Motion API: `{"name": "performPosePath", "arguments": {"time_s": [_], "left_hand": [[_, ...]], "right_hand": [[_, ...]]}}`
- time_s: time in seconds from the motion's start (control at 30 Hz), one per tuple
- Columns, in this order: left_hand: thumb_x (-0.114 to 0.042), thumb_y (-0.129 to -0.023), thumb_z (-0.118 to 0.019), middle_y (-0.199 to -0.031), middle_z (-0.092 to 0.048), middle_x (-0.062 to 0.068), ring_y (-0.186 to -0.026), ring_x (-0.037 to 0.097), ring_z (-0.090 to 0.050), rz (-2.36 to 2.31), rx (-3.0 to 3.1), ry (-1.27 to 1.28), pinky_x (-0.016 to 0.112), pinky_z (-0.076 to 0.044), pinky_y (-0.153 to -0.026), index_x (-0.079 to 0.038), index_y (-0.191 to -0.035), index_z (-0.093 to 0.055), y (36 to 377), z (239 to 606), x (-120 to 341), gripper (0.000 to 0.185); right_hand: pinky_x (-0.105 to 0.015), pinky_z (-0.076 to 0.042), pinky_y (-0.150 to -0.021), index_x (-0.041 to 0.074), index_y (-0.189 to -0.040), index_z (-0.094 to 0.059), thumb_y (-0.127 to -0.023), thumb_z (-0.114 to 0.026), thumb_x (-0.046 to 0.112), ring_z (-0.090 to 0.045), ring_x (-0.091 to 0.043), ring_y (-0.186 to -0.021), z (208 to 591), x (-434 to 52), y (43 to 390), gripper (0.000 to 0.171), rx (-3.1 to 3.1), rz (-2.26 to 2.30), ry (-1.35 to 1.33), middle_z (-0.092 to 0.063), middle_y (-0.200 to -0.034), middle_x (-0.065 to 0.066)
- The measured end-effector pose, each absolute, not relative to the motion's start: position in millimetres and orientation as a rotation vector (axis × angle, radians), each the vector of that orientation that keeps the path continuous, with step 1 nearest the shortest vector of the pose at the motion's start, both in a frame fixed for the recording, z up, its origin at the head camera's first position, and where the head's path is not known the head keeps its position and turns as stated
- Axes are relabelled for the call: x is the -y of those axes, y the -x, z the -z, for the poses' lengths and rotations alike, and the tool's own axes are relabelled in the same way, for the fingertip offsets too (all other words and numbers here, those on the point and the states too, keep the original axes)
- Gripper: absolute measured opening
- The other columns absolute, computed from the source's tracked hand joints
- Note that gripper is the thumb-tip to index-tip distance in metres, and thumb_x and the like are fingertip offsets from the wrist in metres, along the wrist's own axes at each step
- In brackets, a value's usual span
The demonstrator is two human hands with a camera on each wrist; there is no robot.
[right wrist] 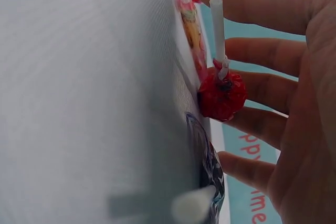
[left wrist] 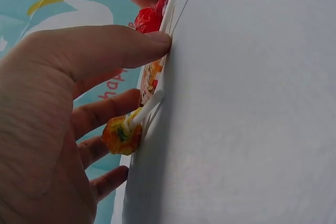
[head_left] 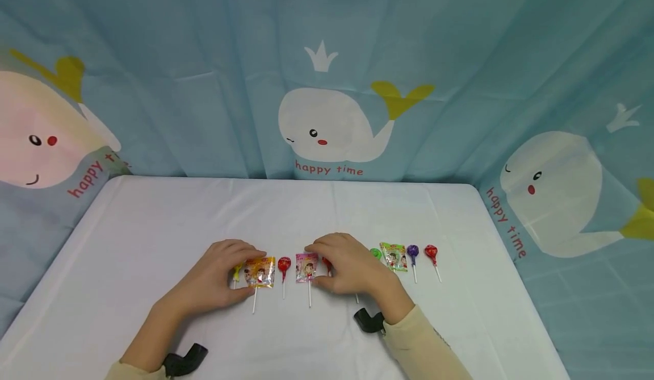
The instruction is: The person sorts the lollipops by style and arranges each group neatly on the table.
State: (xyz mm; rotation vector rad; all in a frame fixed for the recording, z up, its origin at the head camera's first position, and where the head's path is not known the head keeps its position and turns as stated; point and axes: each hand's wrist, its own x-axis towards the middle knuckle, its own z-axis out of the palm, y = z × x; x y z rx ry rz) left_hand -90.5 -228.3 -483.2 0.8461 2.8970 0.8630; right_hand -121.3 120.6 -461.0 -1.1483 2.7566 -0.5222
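Note:
Lollipops lie in a row on the white table. My left hand point(head_left: 217, 275) holds a flat orange-wrapped lollipop point(head_left: 260, 272) between index finger at its top edge and thumb by its stick. A yellow lollipop point(left wrist: 122, 135) sits under that hand, partly covered in the head view. My right hand point(head_left: 347, 263) pinches a flat pink-wrapped lollipop point(head_left: 306, 267), index finger at the top, thumb low at its right. Between the two packets stands a round red lollipop point(head_left: 284, 263). Another red lollipop point(right wrist: 223, 97) is beneath the right palm, beside a shiny flat packet point(right wrist: 209, 169) hidden from above.
Right of the right hand lie a green lollipop point(head_left: 376, 253), a flat green-wrapped one point(head_left: 394, 257), a purple one point(head_left: 413, 250) and a red one point(head_left: 431, 251). A blue whale-print curtain point(head_left: 219, 113) borders the table point(head_left: 168, 215). Black wrist devices point(head_left: 186, 360) sit near both sleeves.

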Motion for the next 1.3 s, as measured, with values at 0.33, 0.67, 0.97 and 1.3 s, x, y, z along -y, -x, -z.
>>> {"name": "performPosePath", "arguments": {"time_s": [0.33, 0.67, 0.97, 1.3], "left_hand": [[-0.026, -0.076, -0.098, -0.139, -0.065, -0.006, -0.135, 0.028, -0.054, -0.876, -2.881, -0.827, 0.063, -0.041, -0.114, -0.031, -0.141, -0.073, 91, 480, 226, 0.070], [-0.021, -0.077, -0.097, -0.138, -0.061, -0.008, -0.130, 0.024, -0.056, -0.966, -2.833, -0.871, 0.061, -0.048, -0.110, -0.029, -0.143, -0.071, 99, 476, 228, 0.072], [-0.021, -0.079, -0.095, -0.139, -0.061, -0.008, -0.129, 0.024, -0.056, -0.971, -2.812, -0.852, 0.062, -0.048, -0.109, -0.029, -0.144, -0.070, 106, 473, 230, 0.071], [-0.015, -0.081, -0.093, -0.142, -0.060, -0.003, -0.135, 0.029, -0.054, -0.969, -2.796, -0.751, 0.066, -0.047, -0.112, -0.026, -0.145, -0.070, 125, 461, 235, 0.069]], "right_hand": [[-0.044, -0.038, -0.124, 0.018, -0.145, -0.070, -0.094, -0.080, 0.047, -0.057, -0.017, -0.139, 466, -118, 120, 0.059, -2.780, 0.516, 1.173, -0.068, -0.141, 0.005], [-0.046, -0.037, -0.125, 0.019, -0.145, -0.070, -0.094, -0.079, 0.049, -0.056, -0.018, -0.139, 468, -120, 121, 0.060, -2.775, 0.536, 1.174, -0.067, -0.141, 0.004], [-0.046, -0.037, -0.124, 0.019, -0.142, -0.071, -0.095, -0.078, 0.050, -0.056, -0.016, -0.139, 469, -120, 123, 0.057, -2.778, 0.522, 1.205, -0.067, -0.139, 0.006], [-0.045, -0.036, -0.125, 0.020, -0.143, -0.071, -0.095, -0.079, 0.049, -0.055, -0.015, -0.140, 469, -120, 121, 0.057, -2.768, 0.537, 1.177, -0.067, -0.139, 0.007]]}}
